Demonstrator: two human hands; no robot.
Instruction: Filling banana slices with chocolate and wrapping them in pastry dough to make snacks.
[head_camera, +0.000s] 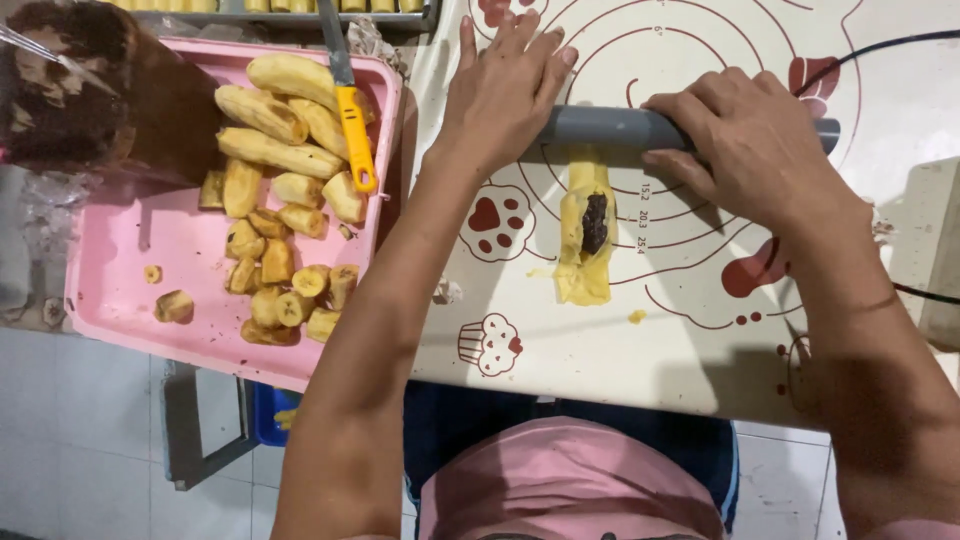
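Both hands, left (505, 95) and right (745, 140), press a grey roller (615, 128) over yellow dough (585, 235).

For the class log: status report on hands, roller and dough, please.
Left hand and right hand pressing on grey roller. Yellow dough strip with dark filling beneath. Pink tray well aside, nothing in the way.
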